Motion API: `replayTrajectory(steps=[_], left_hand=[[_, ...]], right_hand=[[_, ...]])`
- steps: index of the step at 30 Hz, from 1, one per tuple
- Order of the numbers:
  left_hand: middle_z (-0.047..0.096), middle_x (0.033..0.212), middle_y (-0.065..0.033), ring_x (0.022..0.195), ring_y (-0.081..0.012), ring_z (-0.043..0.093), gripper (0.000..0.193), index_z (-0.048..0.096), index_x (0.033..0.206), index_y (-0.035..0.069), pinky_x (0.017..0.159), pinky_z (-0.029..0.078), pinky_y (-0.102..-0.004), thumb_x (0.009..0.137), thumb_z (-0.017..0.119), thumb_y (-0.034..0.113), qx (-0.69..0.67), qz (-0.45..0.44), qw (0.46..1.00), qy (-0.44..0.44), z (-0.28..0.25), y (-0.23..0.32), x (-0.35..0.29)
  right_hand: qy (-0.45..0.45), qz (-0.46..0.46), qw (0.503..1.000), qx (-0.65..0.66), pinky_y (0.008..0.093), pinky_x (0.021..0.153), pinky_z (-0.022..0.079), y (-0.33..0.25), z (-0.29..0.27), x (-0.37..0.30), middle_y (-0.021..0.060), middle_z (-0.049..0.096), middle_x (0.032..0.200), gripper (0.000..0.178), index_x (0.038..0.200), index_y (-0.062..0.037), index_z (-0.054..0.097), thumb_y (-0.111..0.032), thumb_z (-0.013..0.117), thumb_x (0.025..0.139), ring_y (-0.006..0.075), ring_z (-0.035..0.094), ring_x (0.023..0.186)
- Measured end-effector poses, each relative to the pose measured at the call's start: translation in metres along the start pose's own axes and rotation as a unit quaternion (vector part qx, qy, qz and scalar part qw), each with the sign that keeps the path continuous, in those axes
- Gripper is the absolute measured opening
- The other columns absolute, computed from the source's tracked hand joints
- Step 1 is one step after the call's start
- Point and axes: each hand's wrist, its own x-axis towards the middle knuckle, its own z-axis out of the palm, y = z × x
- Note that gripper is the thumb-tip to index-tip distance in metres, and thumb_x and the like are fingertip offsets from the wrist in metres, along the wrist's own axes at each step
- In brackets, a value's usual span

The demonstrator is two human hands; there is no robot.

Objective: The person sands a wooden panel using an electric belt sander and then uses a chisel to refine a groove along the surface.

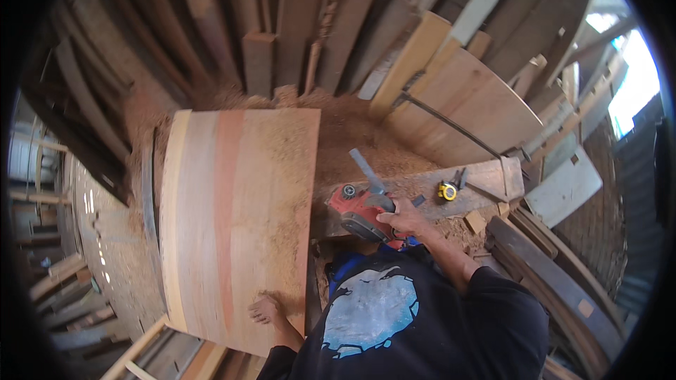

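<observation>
A wide wooden panel [204,218] made of joined pale and reddish boards lies in front of me, with shavings scattered over its right part. My left hand [265,309] rests flat on its near end, fingers apart and holding nothing. To the right of the panel, my right hand [406,218] is wrapped round the handle of a red electric planer [352,204]. The planer has a black side cover and sits beside the panel's right edge, close to my body. A grey strip [367,170] sticks out beyond the planer; what it belongs to is unclear.
On a plank [486,179] to the right lie a yellow tape measure [447,191] and a small wood block [475,222]. A metal bar clamp [451,124] crosses another panel [465,98]. Many boards [296,21] lean along the far side. Sawdust covers the ground.
</observation>
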Motion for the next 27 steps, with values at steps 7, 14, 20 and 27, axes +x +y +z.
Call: replayTrajectory(steps=[7,14,20,27], left_hand=[[0.002,0.167,-0.0342,0.155,-0.0519,0.003,0.102,0.001,0.161,-0.005,0.122,0.014,-0.0639,0.098,0.039,0.066,-0.148,0.357,0.875,-0.292,-0.158,0.146,-0.083],[0.004,0.167,-0.0341,0.154,-0.0524,0.008,0.106,0.005,0.162,-0.004,0.121,0.019,-0.0629,0.092,0.054,0.059,-0.096,0.474,0.831,-0.275,-0.24,0.188,-0.122],[0.009,0.165,-0.0358,0.153,-0.0531,0.013,0.107,0.011,0.161,-0.005,0.122,0.018,-0.0608,0.088,0.062,0.055,-0.128,0.493,0.816,-0.274,-0.244,0.187,-0.108],[0.028,0.161,-0.0312,0.149,-0.0474,0.027,0.097,0.024,0.157,-0.005,0.122,0.022,-0.0564,0.086,0.066,0.046,-0.022,0.566,0.803,-0.186,-0.227,0.244,-0.134]], right_hand=[[0.226,0.036,0.973,0.023,0.0422,0.091,0.053,0.072,-0.126,-0.049,0.0208,0.072,0.099,0.04,0.11,0.0011,0.072,-0.02,0.077,0.076,0.0324,0.068,0.106],[0.421,0.194,0.883,-0.072,0.0464,0.094,0.053,0.099,-0.248,-0.076,0.0293,0.07,0.108,0.044,0.11,0.0008,0.073,-0.024,0.069,0.074,0.0419,0.069,0.106],[0.489,0.193,0.843,-0.114,0.0409,0.08,0.055,0.168,-0.291,-0.12,0.0197,0.074,0.089,0.042,0.113,-0.0026,0.074,-0.02,0.069,0.075,0.0275,0.072,0.085],[0.462,0.205,0.861,0.065,0.038,0.078,0.054,0.131,-0.261,-0.186,0.0126,0.073,0.089,0.045,0.113,0.0008,0.072,-0.019,0.068,0.073,0.0225,0.068,0.083]])
